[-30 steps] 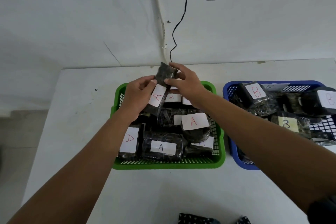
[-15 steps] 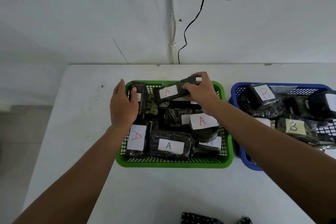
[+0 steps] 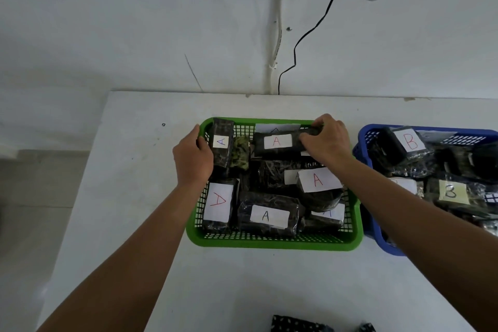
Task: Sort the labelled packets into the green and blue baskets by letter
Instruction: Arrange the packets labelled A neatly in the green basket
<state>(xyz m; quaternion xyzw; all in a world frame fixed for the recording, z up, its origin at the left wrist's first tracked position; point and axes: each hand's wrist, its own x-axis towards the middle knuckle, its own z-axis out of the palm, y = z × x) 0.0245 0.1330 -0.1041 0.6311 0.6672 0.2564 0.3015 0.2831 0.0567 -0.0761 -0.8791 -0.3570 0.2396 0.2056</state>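
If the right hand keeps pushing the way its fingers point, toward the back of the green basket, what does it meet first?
Probably the far wall of the green basket. The right hand holds an A packet close against it, a white label between; depth is unclear.

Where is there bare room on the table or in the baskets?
The table is bare left of the green basket, behind both baskets, and in front between the forearms. The green basket is packed with packets; the blue basket looks crowded too.
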